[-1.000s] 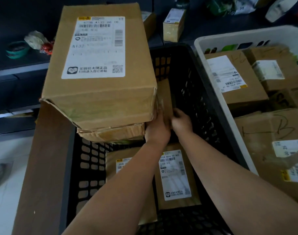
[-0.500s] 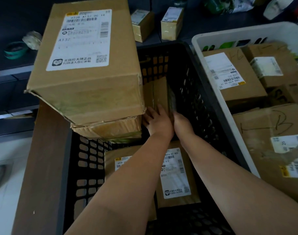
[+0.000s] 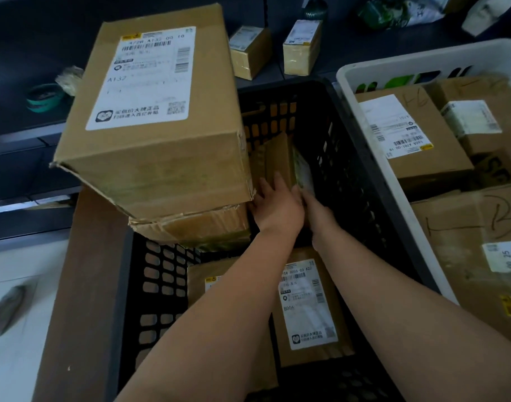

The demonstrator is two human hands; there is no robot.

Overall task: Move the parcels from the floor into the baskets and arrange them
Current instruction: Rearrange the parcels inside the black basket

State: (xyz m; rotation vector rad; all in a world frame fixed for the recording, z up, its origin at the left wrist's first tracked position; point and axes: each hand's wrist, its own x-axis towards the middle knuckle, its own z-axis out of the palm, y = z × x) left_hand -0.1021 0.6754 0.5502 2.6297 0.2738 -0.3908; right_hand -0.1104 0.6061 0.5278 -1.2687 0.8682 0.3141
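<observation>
Inside the black basket [image 3: 361, 181], against its far wall, an upright flat parcel [image 3: 277, 158] standing on edge, label side turned toward the basket's right wall. Left hand [image 3: 277, 204] laid flat on the parcel's brown face, fingers straight and spread, pressing rather than gripping. Right hand [image 3: 315, 208] just beside it at the parcel's near right edge, touching the left hand; fingers hidden behind the parcel and the other hand, so grip not possible to tell. Both forearms reaching in over the basket's near rim. On the basket's left rim, a large labelled box [image 3: 158, 117] stacked on a crushed box [image 3: 196, 227], both overhanging the basket's interior and sitting just left of the upright parcel. On the basket floor, under the forearms, a flat parcel with a white label [image 3: 309, 309], and another flat parcel [image 3: 204, 282] partly beneath it on the left. Right of the black basket and touching its side, a white basket [image 3: 361, 91] filled with brown cartons, several hand-marked in ink. Beyond the black basket's far wall, two small boxes [image 3: 300, 47] standing on a dark shelf. Left of the basket, a brown board [image 3: 83, 285] alongside its wall.
</observation>
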